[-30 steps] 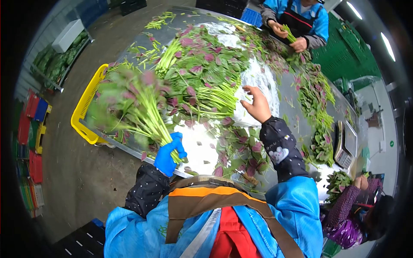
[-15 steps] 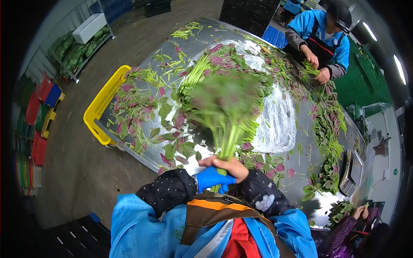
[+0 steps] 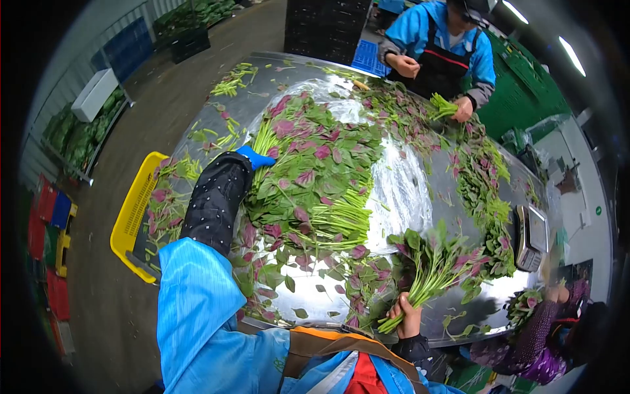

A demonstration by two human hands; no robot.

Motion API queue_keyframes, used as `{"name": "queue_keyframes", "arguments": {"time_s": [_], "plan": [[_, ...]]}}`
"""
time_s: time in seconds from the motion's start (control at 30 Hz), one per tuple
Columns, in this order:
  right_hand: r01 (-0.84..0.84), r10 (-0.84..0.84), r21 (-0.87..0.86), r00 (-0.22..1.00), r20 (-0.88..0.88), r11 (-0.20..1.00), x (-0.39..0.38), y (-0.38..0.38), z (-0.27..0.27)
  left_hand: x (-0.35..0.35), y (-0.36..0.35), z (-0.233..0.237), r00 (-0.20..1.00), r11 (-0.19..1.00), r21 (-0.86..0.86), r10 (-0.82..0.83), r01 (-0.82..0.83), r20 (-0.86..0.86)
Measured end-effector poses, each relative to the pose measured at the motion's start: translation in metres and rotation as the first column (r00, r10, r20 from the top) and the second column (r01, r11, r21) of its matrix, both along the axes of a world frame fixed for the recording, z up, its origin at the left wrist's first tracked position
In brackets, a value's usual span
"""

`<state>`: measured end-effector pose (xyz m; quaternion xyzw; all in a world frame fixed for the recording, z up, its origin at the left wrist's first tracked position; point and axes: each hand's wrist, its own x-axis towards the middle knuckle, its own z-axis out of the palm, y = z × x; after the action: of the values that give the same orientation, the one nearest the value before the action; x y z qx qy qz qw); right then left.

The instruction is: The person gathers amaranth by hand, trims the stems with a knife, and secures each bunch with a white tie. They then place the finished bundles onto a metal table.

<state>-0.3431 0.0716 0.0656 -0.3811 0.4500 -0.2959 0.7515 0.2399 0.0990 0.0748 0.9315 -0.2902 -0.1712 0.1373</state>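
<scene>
My right hand (image 3: 408, 314), bare, grips the stems of a bunch of red-and-green leafy greens (image 3: 441, 259) near the front edge of the steel table (image 3: 394, 125). My left hand (image 3: 254, 157), in a blue glove, is stretched far out to the stem ends of the big pile of greens (image 3: 315, 171) in the table's middle; it touches the stems, and its grip is hidden by my dark dotted sleeve. A clear plastic sheet (image 3: 401, 190) lies under the pile.
A yellow crate (image 3: 131, 217) sits at the table's left edge. A scale (image 3: 528, 235) stands at the right. One person in blue (image 3: 438, 46) handles greens at the far end; another's hand (image 3: 550, 292) works at the right. Coloured crates (image 3: 52, 249) are stacked on the floor.
The bunch went from both hands into my right hand alone and moved to the right front. My left hand let go and reached far out to the pile.
</scene>
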Motion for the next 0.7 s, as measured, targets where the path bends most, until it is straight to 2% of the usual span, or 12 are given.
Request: {"name": "queue_keyframes", "arguments": {"time_s": [0.03, 0.07, 0.13, 0.23, 0.33, 0.47, 0.53, 0.6, 0.67, 0.7], "plan": [[0.027, -0.027, 0.009, 1.0, -0.012, 1.0, -0.003, 0.007, -0.004, 0.0, -0.005, -0.004, 0.999, 0.999, 0.0, -0.033, 0.033, 0.019], [0.043, -0.042, 0.027, 0.999, -0.026, 0.999, -0.005, 0.014, -0.01, 0.01, -0.002, -0.003, 0.989, 0.994, -0.101, -0.055, 0.041, -0.137], [0.062, -0.06, 0.05, 0.997, -0.047, 0.997, -0.002, 0.018, -0.021, 0.023, -0.004, 0.007, 0.972, 0.99, -0.12, -0.105, 0.081, -0.209], [0.083, -0.08, 0.045, 0.995, -0.059, 0.996, 0.01, 0.021, -0.021, 0.046, -0.018, -0.001, 0.994, 0.994, -0.027, -0.104, 0.103, -0.041], [0.092, -0.088, 0.058, 0.994, -0.072, 0.994, 0.015, 0.023, -0.02, 0.054, -0.031, 0.017, 0.995, 0.997, 0.004, -0.081, 0.08, 0.06], [0.083, -0.077, 0.064, 0.993, -0.089, 0.995, 0.012, 0.021, -0.025, 0.077, -0.032, 0.009, 0.975, 0.993, -0.037, -0.117, 0.112, -0.191], [0.08, -0.074, 0.098, 0.995, -0.065, 0.992, 0.006, 0.018, -0.036, 0.075, -0.029, -0.011, 0.862, 0.975, -0.216, -0.073, -0.044, -0.502], [0.085, -0.079, 0.113, 0.995, -0.053, 0.99, 0.009, 0.018, -0.03, 0.03, -0.016, 0.014, 0.669, 0.924, -0.294, -0.06, -0.243, -0.741], [0.115, -0.112, 0.124, 0.993, -0.03, 0.986, 0.012, 0.017, -0.026, 0.035, -0.019, 0.004, 0.876, 0.985, -0.156, -0.015, -0.069, -0.482], [0.115, -0.112, 0.128, 0.993, -0.032, 0.985, 0.012, 0.017, -0.026, 0.026, -0.019, 0.013, 0.911, 0.994, -0.107, -0.014, -0.033, -0.412]]}}
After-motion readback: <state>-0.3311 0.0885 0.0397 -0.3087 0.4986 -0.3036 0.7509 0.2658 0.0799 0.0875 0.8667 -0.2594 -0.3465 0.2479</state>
